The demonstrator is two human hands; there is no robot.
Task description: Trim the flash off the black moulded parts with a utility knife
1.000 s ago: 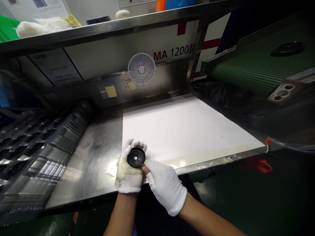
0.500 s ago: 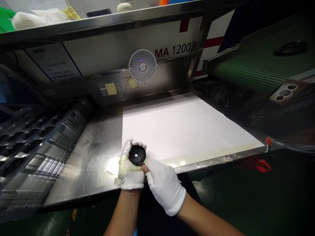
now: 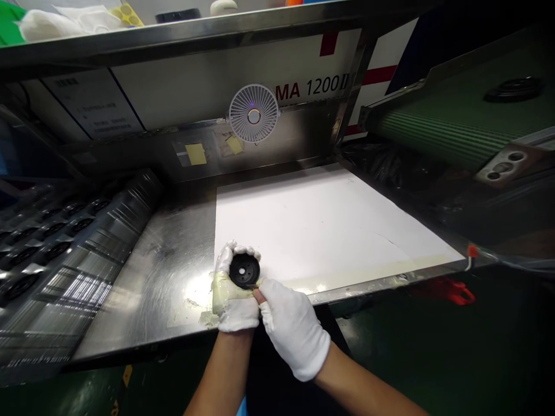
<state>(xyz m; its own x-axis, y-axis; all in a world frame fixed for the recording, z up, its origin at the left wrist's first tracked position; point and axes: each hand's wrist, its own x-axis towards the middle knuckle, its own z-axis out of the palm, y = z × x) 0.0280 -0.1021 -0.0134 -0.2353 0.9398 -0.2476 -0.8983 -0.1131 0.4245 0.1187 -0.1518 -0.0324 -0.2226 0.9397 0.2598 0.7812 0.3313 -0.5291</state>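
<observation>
My left hand (image 3: 236, 297), in a white glove with yellowish tape around the palm, is closed around a black wheel-like disc (image 3: 244, 270). The disc's face with a small light hole in its middle is turned up to me, and gloved fingers curl over its far edge. My right hand (image 3: 295, 326), also white-gloved with a bare thumb tip showing, pinches at the disc's near right edge. Whatever lies between its thumb and forefinger is too small to make out. Both hands are over the front edge of a metal bench (image 3: 169, 242).
A white sheet (image 3: 312, 225) is taped on the bench. Stacked clear trays (image 3: 108, 242) with several black discs stand at left. A small fan (image 3: 254, 114) hangs below the shelf (image 3: 195, 34). At right is a green conveyor (image 3: 437, 127) carrying a black round part (image 3: 514, 89). Red-handled tool (image 3: 455, 292) hangs below.
Both hands and the disc have shifted very slightly right in the view, which itself has moved a little. The hold on the disc is the same.
</observation>
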